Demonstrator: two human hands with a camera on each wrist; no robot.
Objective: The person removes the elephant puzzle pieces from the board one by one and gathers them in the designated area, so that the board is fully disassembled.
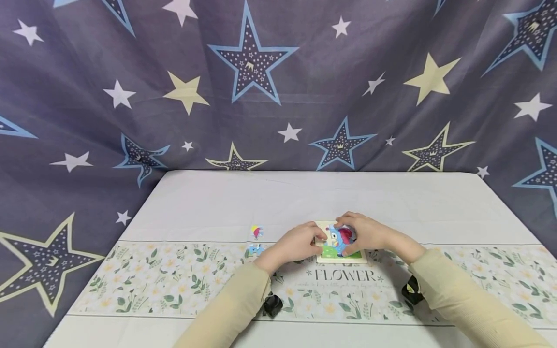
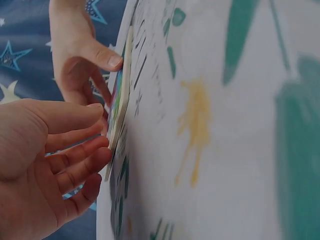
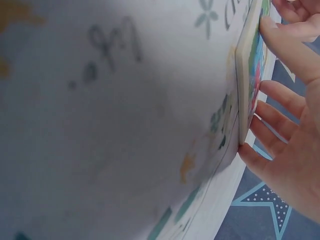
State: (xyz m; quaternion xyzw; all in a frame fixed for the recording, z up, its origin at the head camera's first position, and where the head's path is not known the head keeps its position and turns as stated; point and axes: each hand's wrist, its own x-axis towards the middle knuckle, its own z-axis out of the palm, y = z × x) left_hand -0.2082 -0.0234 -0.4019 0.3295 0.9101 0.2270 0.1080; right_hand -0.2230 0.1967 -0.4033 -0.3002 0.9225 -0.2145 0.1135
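Note:
A small jigsaw board [image 1: 344, 261] with a pale wooden border lies on the table, showing a blue cartoon figure [image 1: 334, 237] with a red part on a green ground. At its left side is my left hand [image 1: 300, 241], thumb and fingers apart with the tips right at the edge. My right hand [image 1: 365, 232] arches over the right part, thumb low and fingers high, spread across the picture. In the right wrist view its fingertips [image 3: 270, 90] touch the board's face and side. The left wrist view shows the left fingers [image 2: 85, 150] loosely bent beside the board's edge.
Two loose puzzle pieces lie left of the board: one with a yellow and red balloon shape [image 1: 256, 232], and a blue one [image 1: 255, 250] near the left wrist. A floral printed band [image 1: 196, 280] crosses the white table [image 1: 217, 203]. A star-patterned curtain [image 1: 278, 111] hangs behind.

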